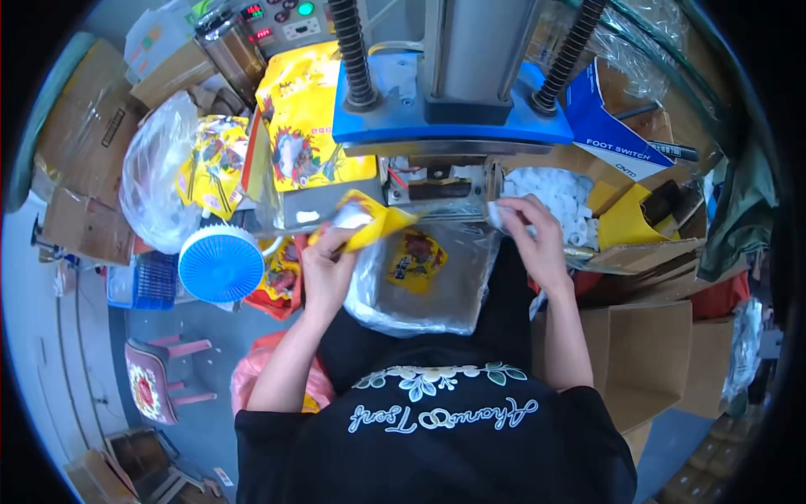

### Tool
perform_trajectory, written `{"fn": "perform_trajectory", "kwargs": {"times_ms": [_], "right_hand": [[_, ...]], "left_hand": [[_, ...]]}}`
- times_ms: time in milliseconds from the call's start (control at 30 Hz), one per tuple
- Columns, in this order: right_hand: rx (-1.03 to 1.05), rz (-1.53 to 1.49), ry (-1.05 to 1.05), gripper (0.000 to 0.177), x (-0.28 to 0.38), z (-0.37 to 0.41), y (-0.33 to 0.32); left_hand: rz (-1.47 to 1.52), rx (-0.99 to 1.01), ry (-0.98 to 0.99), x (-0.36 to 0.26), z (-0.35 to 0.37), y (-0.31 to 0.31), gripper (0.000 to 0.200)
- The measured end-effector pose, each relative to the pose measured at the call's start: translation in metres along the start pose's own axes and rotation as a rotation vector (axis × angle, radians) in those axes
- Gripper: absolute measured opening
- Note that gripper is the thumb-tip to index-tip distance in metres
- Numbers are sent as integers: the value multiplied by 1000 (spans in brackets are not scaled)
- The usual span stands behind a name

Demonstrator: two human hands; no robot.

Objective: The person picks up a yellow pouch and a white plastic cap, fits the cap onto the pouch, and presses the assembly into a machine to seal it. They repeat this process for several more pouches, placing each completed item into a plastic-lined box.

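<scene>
My left hand (330, 260) is closed on the edge of a yellow printed pouch (388, 225), which is tilted and shows a white patch. Just right of the machine's front, my right hand (534, 235) pinches a small white plastic piece (494, 216); its exact kind is too small to tell. Beside that hand, a cardboard box holds many similar small white plastic pieces (550, 197). Between my hands, on my lap, a box lined with clear plastic (457, 315) holds a yellow pouch (418, 260). Above both hands stands a press machine with a blue plate (453, 126).
A stack of yellow pouches (323, 109) lies left of the press, near a blue fan (221, 264). A blue-and-white foot switch box (617, 134) stands at right. Open cardboard boxes (646, 353) sit lower right, and a small stool (155, 382) is on the floor at left.
</scene>
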State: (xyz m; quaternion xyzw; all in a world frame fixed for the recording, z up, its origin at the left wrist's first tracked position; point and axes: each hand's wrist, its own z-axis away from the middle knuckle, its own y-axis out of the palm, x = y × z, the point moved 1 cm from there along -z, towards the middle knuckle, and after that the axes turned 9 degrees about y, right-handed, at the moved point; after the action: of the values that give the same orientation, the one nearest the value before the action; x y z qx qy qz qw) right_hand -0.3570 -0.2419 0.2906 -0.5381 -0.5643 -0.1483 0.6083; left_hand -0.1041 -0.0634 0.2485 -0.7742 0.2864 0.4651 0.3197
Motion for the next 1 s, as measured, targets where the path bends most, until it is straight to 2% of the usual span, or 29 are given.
{"fn": "perform_trajectory", "kwargs": {"times_ms": [67,100,133,200,233,267,400,500,600,700,800,933,1000], "right_hand": [[52,57,-111,14,16,2,8],[100,136,-164,14,23,2,8],[149,211,-219,13,30,2,9],[257,318,-293,13,34,3,14],[314,353,-311,13,32,4,17],[369,389,-331,13,31,4,20],[454,200,-295,18,12,-4,33],[347,110,-31,28,10,-8,30],[39,236,3,35,6,-11,14],[-113,429,61,30,-1,-9,-13],[-16,710,191,29,-20,-4,-31],[69,758,83,28,-42,5,-25],[86,718,89,28,-43,8,-25]], "left_hand": [[-62,119,-46,16,14,17,12],[11,84,-135,7,20,29,15],[18,102,-145,21,28,39,14],[17,174,-146,27,40,50,14],[4,215,-30,27,44,51,14],[17,306,-55,27,46,51,14],[136,359,-217,30,47,55,18],[169,320,-305,24,32,62,25],[328,185,-376,28,12,80,28],[594,82,-514,20,-10,94,22],[721,60,-587,13,-24,98,20],[793,8,-596,19,-27,101,23],[590,111,-500,26,-33,91,22]]}}
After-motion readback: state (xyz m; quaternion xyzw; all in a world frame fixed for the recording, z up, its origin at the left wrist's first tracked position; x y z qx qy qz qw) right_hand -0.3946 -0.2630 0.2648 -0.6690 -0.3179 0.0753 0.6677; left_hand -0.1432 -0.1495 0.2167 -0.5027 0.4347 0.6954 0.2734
